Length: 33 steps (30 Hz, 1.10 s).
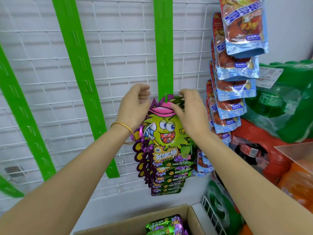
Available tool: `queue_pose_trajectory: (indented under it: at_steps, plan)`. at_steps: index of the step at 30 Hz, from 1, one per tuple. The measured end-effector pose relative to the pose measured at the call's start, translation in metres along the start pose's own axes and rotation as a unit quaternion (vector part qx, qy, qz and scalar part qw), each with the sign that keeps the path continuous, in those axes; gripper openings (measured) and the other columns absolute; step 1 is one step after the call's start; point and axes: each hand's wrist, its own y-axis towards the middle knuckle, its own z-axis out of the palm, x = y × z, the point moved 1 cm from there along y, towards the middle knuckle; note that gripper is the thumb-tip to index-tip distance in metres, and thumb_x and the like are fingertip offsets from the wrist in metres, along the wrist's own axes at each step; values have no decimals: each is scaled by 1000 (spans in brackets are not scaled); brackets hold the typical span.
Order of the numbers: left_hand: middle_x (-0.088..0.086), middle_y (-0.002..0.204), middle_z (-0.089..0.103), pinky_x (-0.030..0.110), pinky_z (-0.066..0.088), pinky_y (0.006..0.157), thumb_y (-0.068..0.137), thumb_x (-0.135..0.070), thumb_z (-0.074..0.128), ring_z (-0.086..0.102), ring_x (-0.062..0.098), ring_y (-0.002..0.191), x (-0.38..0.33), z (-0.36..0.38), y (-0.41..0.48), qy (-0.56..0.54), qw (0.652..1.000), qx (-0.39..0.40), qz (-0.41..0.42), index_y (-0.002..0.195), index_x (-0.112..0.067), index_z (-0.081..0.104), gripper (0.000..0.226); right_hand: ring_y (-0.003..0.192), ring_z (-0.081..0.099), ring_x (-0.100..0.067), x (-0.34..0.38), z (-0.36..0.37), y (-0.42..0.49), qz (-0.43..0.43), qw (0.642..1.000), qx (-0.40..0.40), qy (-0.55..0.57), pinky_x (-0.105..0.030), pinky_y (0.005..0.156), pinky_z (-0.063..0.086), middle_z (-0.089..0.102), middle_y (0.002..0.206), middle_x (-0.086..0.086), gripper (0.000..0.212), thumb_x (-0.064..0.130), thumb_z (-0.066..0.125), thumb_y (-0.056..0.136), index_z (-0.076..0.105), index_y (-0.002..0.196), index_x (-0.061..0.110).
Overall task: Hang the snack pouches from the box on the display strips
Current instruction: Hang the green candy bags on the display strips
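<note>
A green display strip (163, 48) hangs on the white wire grid. Several purple-and-green snack pouches (166, 177) with a cartoon face hang stacked on its lower part. The top pouch (165, 131) sits with its hole over a green strip tab. My right hand (188, 114) pinches that pouch's upper right edge, thumb on the pink cap print. My left hand (135, 107) is at the pouch's upper left edge, fingers curled; whether it grips the pouch is hidden. Below, a cardboard box (135, 224) holds more pouches (166, 225).
Three more green strips (83, 78) hang bare to the left on the grid. Red-and-blue snack bags (237, 68) fill a strip on the right. Shrink-wrapped drink packs (284, 102) in green, red and orange are stacked at far right. A white wire rack (213, 216) stands beside the box.
</note>
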Motion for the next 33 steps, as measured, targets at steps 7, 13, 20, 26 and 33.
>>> queue_pose_trajectory:
  at_steps: [7, 13, 20, 26, 33]
  plan:
    - [-6, 100, 59, 5, 40, 67, 79, 5, 50, 52, -1, 87, 51, -9, -122, 2, 999, -45, 6, 103, -21, 57, 36, 93, 52, -14, -12, 0, -141, 5, 996, 36, 87, -29, 80, 44, 50, 104, 2, 24, 5, 61, 84, 55, 106, 12]
    - [-8, 104, 59, 7, 40, 66, 80, 7, 51, 52, -10, 87, 132, -1, -234, 41, 981, 102, -163, 99, -24, 57, 37, 100, 57, -19, -57, 54, -252, 130, 895, 427, -2, -33, 93, 42, 57, 113, -1, 24, 16, 59, 88, 58, 111, 18]
    - [-7, 98, 58, 22, 43, 89, 83, 9, 49, 53, -2, 87, 168, -9, -274, 25, 957, 127, -261, 97, -18, 57, 31, 134, 35, -23, -58, 93, -296, 50, 817, 572, -46, -35, 106, 36, 42, 143, -5, 62, 35, 64, 85, 39, 139, 18]
    - [-5, 96, 57, -4, 38, 72, 84, 7, 48, 53, -9, 81, 174, -15, -279, 27, 950, 124, -286, 97, -16, 59, 29, 134, 32, -27, -62, 109, -326, 20, 784, 604, -141, -47, 107, 34, 36, 145, -8, 73, 37, 66, 83, 28, 143, 16]
    - [-4, 100, 58, -3, 38, 75, 87, -1, 54, 53, -4, 87, 170, -19, -284, 8, 945, 147, -294, 105, -10, 60, 21, 108, 56, -18, -61, 87, -271, 158, 750, 642, 34, -23, 89, 43, 60, 115, -3, 38, 29, 70, 82, 61, 112, 7]
